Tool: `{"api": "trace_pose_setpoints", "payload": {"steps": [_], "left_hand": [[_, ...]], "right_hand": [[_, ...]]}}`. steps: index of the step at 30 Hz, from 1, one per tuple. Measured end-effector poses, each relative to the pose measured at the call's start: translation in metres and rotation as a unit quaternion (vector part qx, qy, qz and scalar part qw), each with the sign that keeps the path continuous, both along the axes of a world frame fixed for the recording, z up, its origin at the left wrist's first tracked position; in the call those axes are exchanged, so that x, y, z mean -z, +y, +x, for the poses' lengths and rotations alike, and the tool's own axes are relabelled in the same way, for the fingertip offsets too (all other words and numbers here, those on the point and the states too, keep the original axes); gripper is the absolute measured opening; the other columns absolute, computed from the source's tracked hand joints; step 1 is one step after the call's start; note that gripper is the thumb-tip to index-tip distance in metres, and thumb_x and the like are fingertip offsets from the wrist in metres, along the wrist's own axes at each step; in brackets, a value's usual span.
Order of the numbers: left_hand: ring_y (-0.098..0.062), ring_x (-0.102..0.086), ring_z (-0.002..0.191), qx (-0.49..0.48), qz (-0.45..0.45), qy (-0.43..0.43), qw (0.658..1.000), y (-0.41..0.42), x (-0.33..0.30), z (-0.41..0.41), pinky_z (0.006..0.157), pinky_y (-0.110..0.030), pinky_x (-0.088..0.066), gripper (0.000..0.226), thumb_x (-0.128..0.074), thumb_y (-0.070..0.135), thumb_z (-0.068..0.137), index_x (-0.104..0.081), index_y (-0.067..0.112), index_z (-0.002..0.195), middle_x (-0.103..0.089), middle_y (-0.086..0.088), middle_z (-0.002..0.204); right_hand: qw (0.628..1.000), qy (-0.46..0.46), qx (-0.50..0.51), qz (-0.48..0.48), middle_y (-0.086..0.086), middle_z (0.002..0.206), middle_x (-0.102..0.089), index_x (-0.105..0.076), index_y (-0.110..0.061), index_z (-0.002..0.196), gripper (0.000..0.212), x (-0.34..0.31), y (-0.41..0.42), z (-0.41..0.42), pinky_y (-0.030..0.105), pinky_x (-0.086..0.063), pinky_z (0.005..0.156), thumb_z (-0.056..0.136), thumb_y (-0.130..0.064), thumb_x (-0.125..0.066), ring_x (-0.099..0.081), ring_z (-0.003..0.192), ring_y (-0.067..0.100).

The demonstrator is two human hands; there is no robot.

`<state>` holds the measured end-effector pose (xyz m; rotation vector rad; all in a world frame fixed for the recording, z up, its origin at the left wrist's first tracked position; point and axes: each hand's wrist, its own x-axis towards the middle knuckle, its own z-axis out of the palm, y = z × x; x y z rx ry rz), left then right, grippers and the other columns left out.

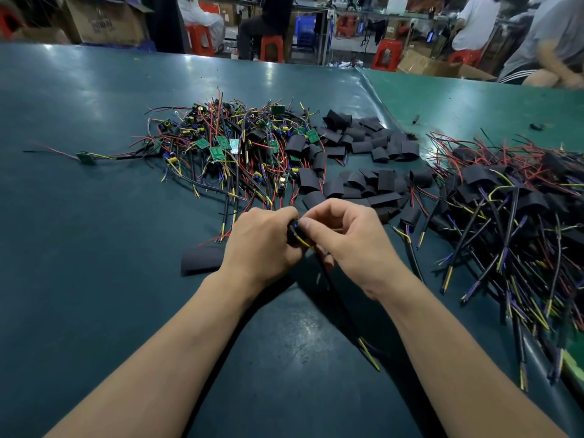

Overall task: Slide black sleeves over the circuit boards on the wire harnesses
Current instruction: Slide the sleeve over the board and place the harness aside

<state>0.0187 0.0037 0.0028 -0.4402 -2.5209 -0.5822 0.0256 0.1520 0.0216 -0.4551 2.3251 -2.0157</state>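
Head view showed both forearms reaching in from the near edge, hands meeting above the green table (pixel 94 279). The left hand (pixel 262 241) curled round a black sleeve (pixel 292 237) — the right hand (pixel 344 235) pinched its end, where yellow and blue wires emerged. Its black cable (pixel 335 289) trailed nearward between the arms. A flat spare sleeve (pixel 200 259) lay just left.
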Motion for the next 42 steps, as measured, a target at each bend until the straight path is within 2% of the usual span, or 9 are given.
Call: {"api": "trace_pose_setpoints", "payload": {"steps": [10,14,17,22,25,28,33,39,42], "left_hand": [[-0.038,-0.052,0.063,0.036,-0.004,0.004,0.999,0.003,0.002,0.002,0.058,-0.032,-0.028,0.018,-0.052,0.026,0.069,-0.058,0.012,0.077,-0.057,-0.013,0.064],[-0.032,-0.053,0.067,0.059,0.079,-0.041,0.994,0.000,0.001,0.000,0.060,-0.037,-0.037,0.070,-0.069,0.013,0.072,-0.044,0.014,0.138,-0.054,-0.001,0.073],[-0.019,-0.047,0.070,0.096,0.104,-0.056,0.988,-0.003,0.000,0.000,0.064,-0.027,-0.035,0.093,-0.073,0.006,0.068,-0.031,0.018,0.150,-0.051,0.005,0.085],[-0.004,-0.042,0.081,0.137,0.124,-0.033,0.982,-0.001,-0.002,0.002,0.076,-0.006,-0.034,0.094,-0.082,0.011,0.067,-0.035,0.017,0.149,-0.054,0.000,0.100],[-0.016,-0.049,0.093,0.123,0.068,0.012,0.990,0.000,-0.003,0.001,0.090,-0.026,-0.043,0.092,-0.086,0.013,0.063,-0.042,0.009,0.144,-0.057,-0.004,0.106],[-0.033,-0.054,0.099,0.066,0.035,0.071,0.995,-0.001,-0.005,-0.001,0.089,-0.049,-0.045,0.080,-0.081,0.019,0.064,-0.051,0.006,0.137,-0.061,-0.009,0.111],[-0.031,-0.055,0.093,0.020,0.067,0.116,0.991,-0.004,-0.002,-0.004,0.087,-0.045,-0.046,0.055,-0.078,0.026,0.076,-0.061,0.006,0.125,-0.063,-0.009,0.104],[-0.030,-0.059,0.086,0.072,0.047,0.100,0.991,-0.004,0.000,-0.002,0.076,-0.044,-0.050,0.046,-0.075,0.016,0.078,-0.067,0.012,0.124,-0.061,-0.009,0.095],[-0.030,-0.059,0.080,0.055,0.081,0.116,0.989,-0.006,-0.001,-0.004,0.070,-0.040,-0.051,0.036,-0.069,0.011,0.081,-0.071,0.010,0.118,-0.060,-0.010,0.090]], "right_hand": [[0.993,-0.120,-0.004,-0.005,0.005,0.059,-0.051,-0.057,-0.012,0.097,0.012,0.003,0.005,-0.005,0.022,-0.041,0.037,0.092,-0.011,-0.067,-0.050,0.041,0.012],[0.991,-0.116,-0.060,-0.022,0.000,0.074,-0.065,-0.064,-0.011,0.101,0.020,-0.003,0.014,-0.005,0.024,-0.047,0.044,0.088,-0.025,-0.070,-0.058,0.058,0.011],[0.993,-0.100,-0.062,0.029,-0.001,0.070,-0.063,-0.062,-0.007,0.100,0.031,-0.002,0.013,-0.003,0.024,-0.048,0.043,0.078,-0.021,-0.079,-0.058,0.055,0.010],[0.989,-0.141,-0.048,0.011,0.001,0.064,-0.066,-0.066,-0.003,0.094,0.015,-0.003,0.016,-0.005,0.023,-0.049,0.043,0.083,-0.008,-0.075,-0.056,0.050,0.011],[0.990,-0.137,-0.032,0.027,-0.001,0.058,-0.063,-0.069,-0.004,0.084,0.006,-0.004,0.017,-0.005,0.019,-0.047,0.043,0.086,-0.008,-0.073,-0.054,0.047,0.009],[0.991,-0.123,0.056,-0.010,-0.006,0.050,-0.057,-0.066,-0.009,0.076,0.013,-0.006,0.017,-0.009,0.017,-0.041,0.039,0.089,-0.006,-0.068,-0.049,0.041,0.005],[0.964,-0.148,0.164,-0.149,-0.004,0.050,-0.060,-0.062,-0.011,0.075,0.017,-0.017,0.030,-0.016,0.016,-0.043,0.039,0.091,-0.008,-0.062,-0.053,0.040,0.006],[0.970,-0.211,0.065,-0.106,0.002,0.055,-0.060,-0.061,-0.009,0.076,0.015,-0.015,0.026,-0.009,0.016,-0.041,0.038,0.092,-0.010,-0.061,-0.053,0.040,0.009],[0.958,-0.231,0.021,-0.166,0.008,0.066,-0.064,-0.063,-0.005,0.087,0.016,-0.019,0.026,-0.008,0.017,-0.043,0.040,0.097,-0.016,-0.056,-0.055,0.045,0.011]]}}
